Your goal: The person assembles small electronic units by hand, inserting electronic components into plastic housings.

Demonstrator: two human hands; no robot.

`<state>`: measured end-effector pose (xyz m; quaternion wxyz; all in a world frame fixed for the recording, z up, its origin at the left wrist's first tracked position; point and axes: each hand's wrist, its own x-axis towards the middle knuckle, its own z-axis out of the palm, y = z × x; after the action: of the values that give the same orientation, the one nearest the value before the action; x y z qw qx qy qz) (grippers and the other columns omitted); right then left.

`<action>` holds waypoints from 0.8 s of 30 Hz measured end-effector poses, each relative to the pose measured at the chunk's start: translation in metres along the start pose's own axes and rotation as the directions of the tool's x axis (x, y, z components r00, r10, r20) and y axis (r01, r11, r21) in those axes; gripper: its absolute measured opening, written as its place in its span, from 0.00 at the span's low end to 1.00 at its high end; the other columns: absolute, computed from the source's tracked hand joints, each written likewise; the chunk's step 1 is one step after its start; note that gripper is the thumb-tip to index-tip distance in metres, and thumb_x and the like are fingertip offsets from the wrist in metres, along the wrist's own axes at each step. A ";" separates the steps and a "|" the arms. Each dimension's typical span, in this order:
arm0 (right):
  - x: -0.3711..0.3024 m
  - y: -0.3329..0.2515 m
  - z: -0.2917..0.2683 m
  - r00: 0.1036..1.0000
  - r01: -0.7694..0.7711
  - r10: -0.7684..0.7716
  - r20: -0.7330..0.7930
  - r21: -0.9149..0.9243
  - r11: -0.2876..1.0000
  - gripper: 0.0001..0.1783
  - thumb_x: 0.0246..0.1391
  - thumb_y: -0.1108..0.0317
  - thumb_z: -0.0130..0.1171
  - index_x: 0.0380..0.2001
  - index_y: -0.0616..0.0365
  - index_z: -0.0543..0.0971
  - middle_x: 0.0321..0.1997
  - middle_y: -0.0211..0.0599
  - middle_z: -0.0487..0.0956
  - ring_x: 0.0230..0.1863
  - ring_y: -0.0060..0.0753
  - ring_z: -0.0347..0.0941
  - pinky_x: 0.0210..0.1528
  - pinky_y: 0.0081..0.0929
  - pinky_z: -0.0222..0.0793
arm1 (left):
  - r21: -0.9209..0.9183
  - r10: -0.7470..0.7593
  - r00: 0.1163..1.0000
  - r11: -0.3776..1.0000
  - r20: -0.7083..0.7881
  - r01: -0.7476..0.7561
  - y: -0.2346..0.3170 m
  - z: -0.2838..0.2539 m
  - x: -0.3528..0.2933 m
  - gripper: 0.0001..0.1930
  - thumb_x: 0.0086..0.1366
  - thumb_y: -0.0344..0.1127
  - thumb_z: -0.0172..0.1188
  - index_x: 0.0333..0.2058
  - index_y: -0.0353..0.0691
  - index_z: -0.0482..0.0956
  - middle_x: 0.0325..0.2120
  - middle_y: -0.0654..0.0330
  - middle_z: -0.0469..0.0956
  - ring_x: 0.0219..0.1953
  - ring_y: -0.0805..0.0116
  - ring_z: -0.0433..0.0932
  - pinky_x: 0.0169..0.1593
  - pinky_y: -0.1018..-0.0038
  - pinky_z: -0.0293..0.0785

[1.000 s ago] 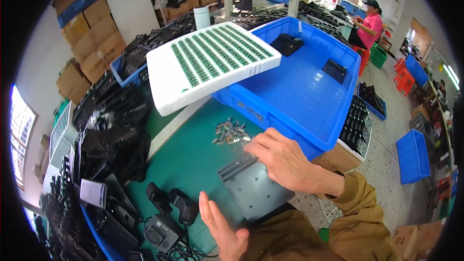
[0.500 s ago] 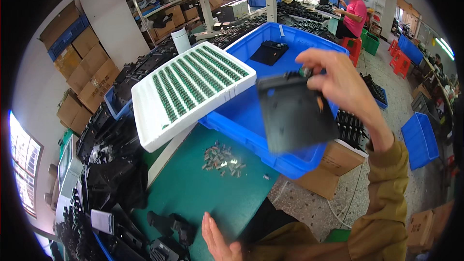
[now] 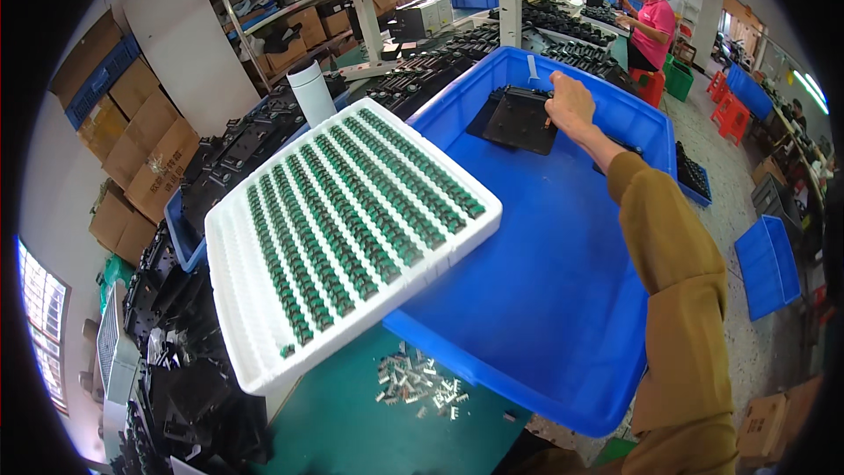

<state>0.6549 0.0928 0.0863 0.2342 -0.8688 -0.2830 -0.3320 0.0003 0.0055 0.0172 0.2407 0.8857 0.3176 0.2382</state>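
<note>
My right hand is at the far end of the large blue bin, its fingers closed on the edge of a flat black plastic panel. That panel lies low in the bin, overlapping another black panel, partly hidden under it. A white foam tray rests tilted across the bin's left side. Rows of small green circuit boards stand in its slots, while the left slots hold none. My left hand is out of view.
A pile of small connectors lies on the green tabletop. Behind the tray stands a white cylinder. Black parts crowd the left. A person in pink works at the far right, near red stools.
My right hand has carried the black panel away from me, down into the bin's far end. My left hand has left the picture. The view has shifted, with the tray appearing larger and lower.
</note>
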 end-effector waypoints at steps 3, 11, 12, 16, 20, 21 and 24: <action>0.002 -0.007 0.040 0.983 -0.130 0.133 0.124 -0.031 0.991 0.22 0.46 0.75 0.57 0.49 0.59 0.77 0.45 0.49 0.82 0.49 0.56 0.77 0.50 0.51 0.73 | 0.050 0.014 1.000 0.999 -0.011 -0.013 0.002 0.004 0.000 0.39 0.76 0.60 0.39 0.63 0.23 0.65 0.59 0.34 0.70 0.58 0.31 0.71 0.63 0.43 0.65; -0.006 -0.014 0.089 0.981 -0.161 0.163 0.106 -0.028 0.987 0.22 0.45 0.75 0.57 0.48 0.58 0.77 0.43 0.49 0.82 0.48 0.56 0.78 0.51 0.50 0.73 | 0.080 0.012 1.000 0.997 -0.012 -0.011 -0.009 0.008 -0.004 0.38 0.76 0.59 0.40 0.60 0.23 0.69 0.54 0.35 0.75 0.54 0.33 0.75 0.60 0.39 0.68; -0.007 -0.016 0.091 0.981 -0.165 0.167 0.095 -0.029 0.986 0.22 0.45 0.75 0.57 0.48 0.58 0.77 0.43 0.49 0.82 0.48 0.56 0.78 0.50 0.50 0.73 | 0.081 0.007 1.000 0.997 -0.009 -0.007 -0.009 0.008 -0.003 0.38 0.76 0.59 0.40 0.60 0.23 0.69 0.54 0.35 0.75 0.54 0.33 0.75 0.60 0.39 0.68; -0.008 -0.013 0.094 0.984 -0.160 0.161 0.077 -0.022 0.987 0.21 0.45 0.74 0.57 0.47 0.59 0.77 0.43 0.49 0.81 0.47 0.57 0.78 0.50 0.50 0.74 | 0.084 -0.006 1.000 0.996 0.015 0.005 -0.006 0.007 -0.001 0.37 0.75 0.59 0.41 0.59 0.22 0.69 0.54 0.34 0.75 0.54 0.33 0.75 0.60 0.39 0.68; -0.012 -0.022 0.082 0.977 -0.176 0.177 0.116 -0.020 0.984 0.22 0.46 0.74 0.57 0.49 0.58 0.78 0.43 0.48 0.82 0.47 0.57 0.78 0.50 0.50 0.74 | 0.089 -0.005 1.000 0.996 -0.009 0.006 -0.002 0.010 0.000 0.36 0.76 0.58 0.42 0.57 0.22 0.71 0.53 0.33 0.75 0.53 0.33 0.76 0.60 0.39 0.68; -0.014 -0.025 0.079 0.972 -0.192 0.196 0.129 -0.037 0.981 0.23 0.47 0.73 0.58 0.50 0.57 0.78 0.45 0.48 0.82 0.48 0.56 0.78 0.51 0.51 0.75 | 0.091 -0.007 1.000 0.996 -0.012 0.008 -0.001 0.011 0.000 0.36 0.76 0.58 0.42 0.57 0.22 0.71 0.53 0.33 0.75 0.53 0.33 0.76 0.60 0.39 0.68; -0.018 -0.031 0.076 0.964 -0.217 0.225 0.139 -0.072 0.974 0.23 0.48 0.71 0.59 0.52 0.55 0.79 0.48 0.47 0.81 0.51 0.55 0.77 0.51 0.52 0.75 | 0.097 0.006 1.000 0.995 -0.026 -0.004 0.001 0.014 0.000 0.36 0.76 0.58 0.41 0.56 0.21 0.71 0.53 0.33 0.75 0.52 0.33 0.76 0.59 0.38 0.68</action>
<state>0.6578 0.1542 0.0299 0.2238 -0.9232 -0.1915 -0.2469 0.0087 0.0016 0.0071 0.1928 0.8939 0.3296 0.2346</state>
